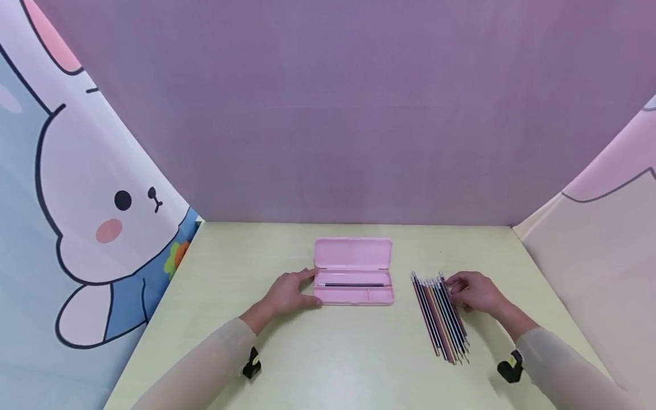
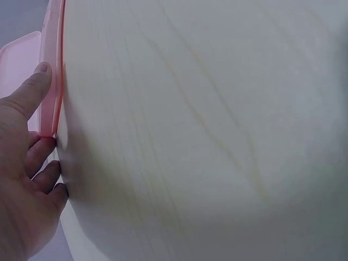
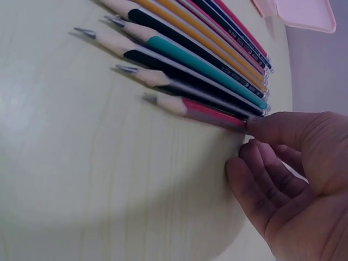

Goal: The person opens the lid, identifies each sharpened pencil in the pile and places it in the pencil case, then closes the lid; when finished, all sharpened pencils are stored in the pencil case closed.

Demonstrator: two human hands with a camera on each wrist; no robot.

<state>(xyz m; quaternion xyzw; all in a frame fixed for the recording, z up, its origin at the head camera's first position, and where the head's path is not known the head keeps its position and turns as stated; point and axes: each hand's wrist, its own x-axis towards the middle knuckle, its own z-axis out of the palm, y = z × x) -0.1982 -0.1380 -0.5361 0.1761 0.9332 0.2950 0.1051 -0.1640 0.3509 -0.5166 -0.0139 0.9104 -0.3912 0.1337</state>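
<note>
Beige sleeves, two, each with a small black device near the cuff. Pale wood-grain counter, carrying all items. Pencils, one loose row, right of centre, sharpened tips toward the near side; barrels in black, green, yellow and red. Right hand, at the row's far end: grip together, thumb and finger pinching the outermost red-and-dark pencil by its blunt end. Left hand: grip clamped on the left end of the pencil case, thumb at the near corner. Pencil case, pink, near the middle, left of the row; one dark pencil lying lengthwise inside. Lid, pink, opened away. Purple backdrop, plain, behind the counter.
</note>
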